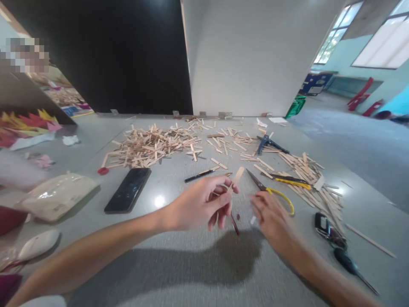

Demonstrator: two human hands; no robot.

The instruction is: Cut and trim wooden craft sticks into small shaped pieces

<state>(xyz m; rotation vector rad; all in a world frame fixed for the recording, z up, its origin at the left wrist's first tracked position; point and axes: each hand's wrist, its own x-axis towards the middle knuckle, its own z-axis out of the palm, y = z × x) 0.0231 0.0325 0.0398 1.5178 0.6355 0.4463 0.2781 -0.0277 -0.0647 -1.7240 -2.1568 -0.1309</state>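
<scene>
Left hand [203, 200] holds at least one stick [238, 174], right hand [271, 215] by one scissors [260, 184].

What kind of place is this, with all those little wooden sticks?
Probably a craft workshop or classroom, though I can't be sure: a heap of small pale wooden sticks, yellow-handled metal scissors and a black-handled screwdriver lie on the grey tabletop.

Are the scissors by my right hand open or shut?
The scissors look shut: their blades form one tapered point. Your right hand partly covers them.
</scene>
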